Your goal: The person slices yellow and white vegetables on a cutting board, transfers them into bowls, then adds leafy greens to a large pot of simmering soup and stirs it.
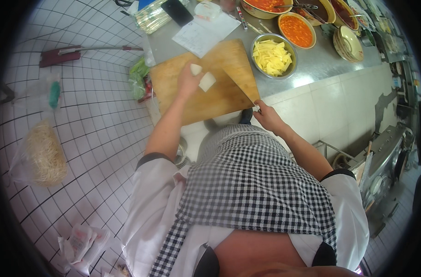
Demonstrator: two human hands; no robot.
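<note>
My left hand (188,83) is over the left part of a wooden cutting board (182,109), with a pale, peeled vegetable piece (196,69) between thumb and fingers. Just right of it a second pale piece (207,82) rests on the board, close to my fingertips. At the board's near right corner, my right hand (267,117) grips a knife (248,96) by its handle. Its blade points away from me across the right side of the board, apart from both pieces. How broad the blade is, I cannot tell.
Past the board's right side stands a metal bowl of yellow cut strips (272,58). Behind it are a bowl of orange-red sauce (297,30) and stacked bowls (349,44). Paper sheets (205,33) and a phone (177,13) lie at the back. Leafy greens (137,78) sit left of the board.
</note>
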